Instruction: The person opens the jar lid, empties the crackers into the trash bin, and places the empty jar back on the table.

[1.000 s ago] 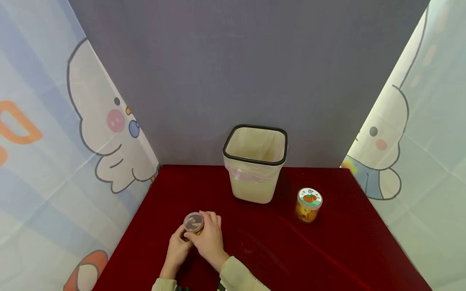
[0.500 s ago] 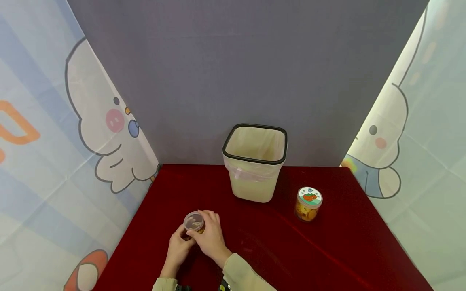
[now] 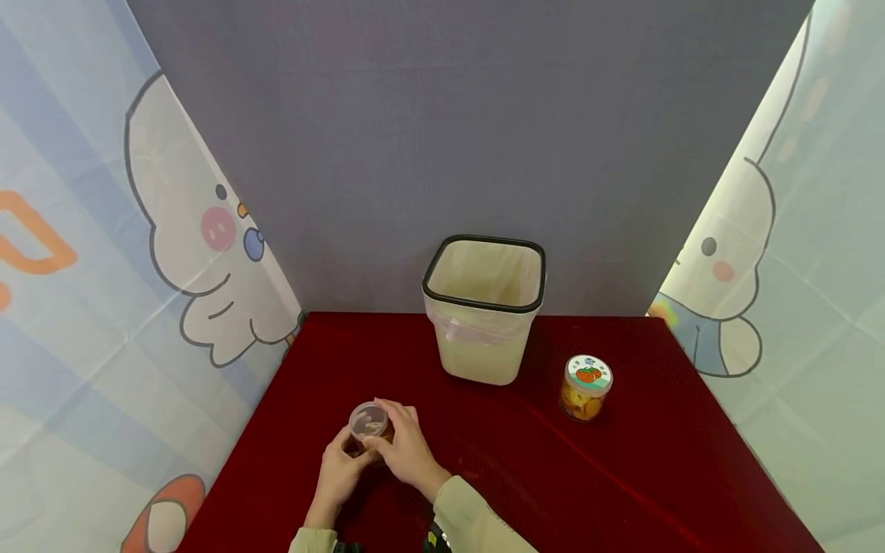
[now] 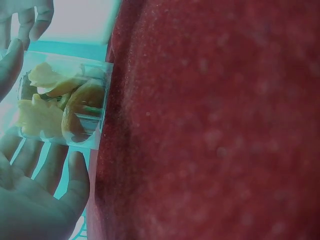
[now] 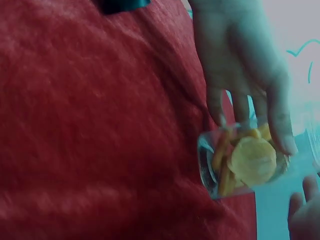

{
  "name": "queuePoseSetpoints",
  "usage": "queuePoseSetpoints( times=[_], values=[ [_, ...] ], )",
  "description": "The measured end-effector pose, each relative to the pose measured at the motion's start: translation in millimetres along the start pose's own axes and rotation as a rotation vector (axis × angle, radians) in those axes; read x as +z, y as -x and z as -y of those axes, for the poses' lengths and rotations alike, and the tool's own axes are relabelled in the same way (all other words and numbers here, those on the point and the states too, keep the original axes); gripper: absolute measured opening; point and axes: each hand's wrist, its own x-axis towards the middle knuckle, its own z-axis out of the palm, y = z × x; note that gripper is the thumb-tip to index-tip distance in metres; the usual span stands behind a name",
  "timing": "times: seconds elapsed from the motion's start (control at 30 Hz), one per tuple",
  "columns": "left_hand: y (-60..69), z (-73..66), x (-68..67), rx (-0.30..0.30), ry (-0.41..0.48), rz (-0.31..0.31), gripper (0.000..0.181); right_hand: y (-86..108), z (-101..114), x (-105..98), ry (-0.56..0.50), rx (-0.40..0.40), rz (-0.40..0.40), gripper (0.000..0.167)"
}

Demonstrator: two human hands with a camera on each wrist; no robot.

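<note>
A small clear plastic jar (image 3: 367, 422) of yellowish snack pieces stands at the front left of the red cloth, its round translucent top facing up. My left hand (image 3: 339, 470) grips its lower left side. From the right, my right hand (image 3: 406, 453) holds it near the top edge, thumb in front and fingers behind. In the left wrist view, the jar (image 4: 65, 102) shows its chunky contents, with left-hand fingers (image 4: 52, 167) along one side. The right wrist view has the right thumb (image 5: 281, 117) against the jar (image 5: 252, 160). Whether the top is loose, I cannot tell.
A white bin (image 3: 484, 349) with a black rim and a bag liner stands at the back middle. To its right front sits a second snack jar (image 3: 584, 390) with a tomato-like picture on its lid. Grey and cartoon-printed curtains surround the red cloth (image 3: 553, 476).
My right hand has turned slightly about the jar's top, with its wrist and sleeve drifting right. The left hand and the jar stay in nearly the same place.
</note>
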Motion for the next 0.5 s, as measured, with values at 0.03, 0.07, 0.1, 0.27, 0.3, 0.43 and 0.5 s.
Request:
queuePoseSetpoints(
  times=[0.03, 0.07, 0.1, 0.27, 0.3, 0.43, 0.5],
  values=[
    [-0.2, 0.3, 0.4, 0.007, -0.001, 0.004, 0.06, -0.6, -1.1, -2.2, 0.0, -0.003, 0.021, 0.063],
    [-0.3, 0.5, 0.7, 0.01, -0.002, 0.008, 0.061, -1.4, -1.9, -4.4, 0.001, -0.009, 0.04, 0.063],
    [-0.3, 0.8, 1.0, 0.012, -0.004, 0.01, 0.062, -2.2, -2.6, -6.4, 0.009, -0.015, 0.059, 0.063],
    [0.4, 0.9, 0.2, 0.002, -0.006, -0.008, 0.061, -4.7, -1.8, -12.9, 0.037, -0.036, 0.118, 0.066],
    [0.5, 0.6, -0.1, 0.002, -0.004, -0.01, 0.061, -4.2, -1.5, -13.3, 0.039, -0.034, 0.119, 0.068],
    [-0.3, 0.2, 0.0, 0.002, -0.007, -0.006, 0.06, -0.3, 0.8, -12.2, 0.013, -0.021, 0.056, 0.071],
    [-0.7, 0.0, 0.7, 0.001, -0.013, -0.005, 0.06, 1.9, 2.1, -9.9, 0.005, -0.027, -0.01, 0.068]
  ],
)
